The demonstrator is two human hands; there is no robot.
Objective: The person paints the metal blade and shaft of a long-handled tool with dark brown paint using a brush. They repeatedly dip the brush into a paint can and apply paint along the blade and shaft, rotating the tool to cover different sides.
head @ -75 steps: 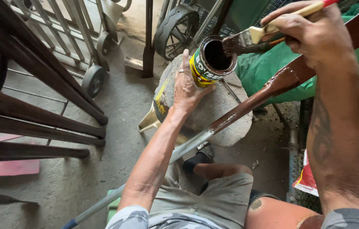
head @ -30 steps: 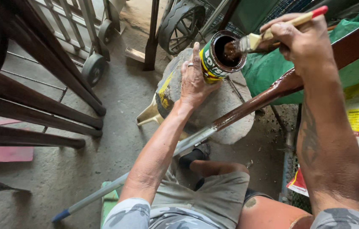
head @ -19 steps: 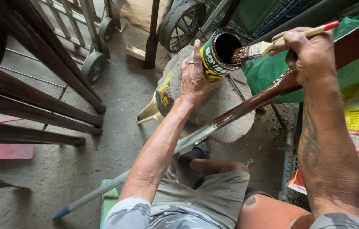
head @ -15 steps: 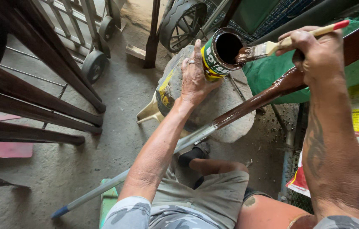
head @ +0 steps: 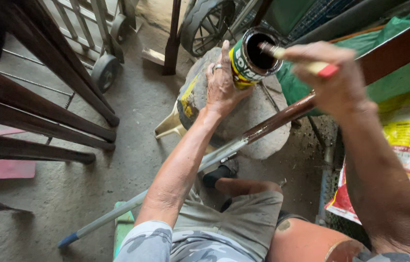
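We look down from above at a seated person's two bare arms over a grey concrete floor. The left hand wraps its fingers around a small round metal paint can with a green and yellow label, holding it tilted so that its open mouth, dark inside, faces the right hand. The can is up in the air above a rounded grey stone, not resting on it. The right hand is clenched around the pale wooden handle, red at its end, of a paintbrush; the brush tip sits at the can's mouth, though motion blur keeps us from telling how deep it goes.

Under both hands, a long metal pole runs on a slant from lower left to upper right. Its upper stretch is coated dark brown, its lower stretch is bare grey metal, and its far lower end has a blue tip. It passes across the stone and over the person's knees, which are in grey shorts.

At the left, several dark brown painted bars lean across the view. A small grey wheel stands beyond them. At the right lie a green sheet and a yellow and red printed sack.
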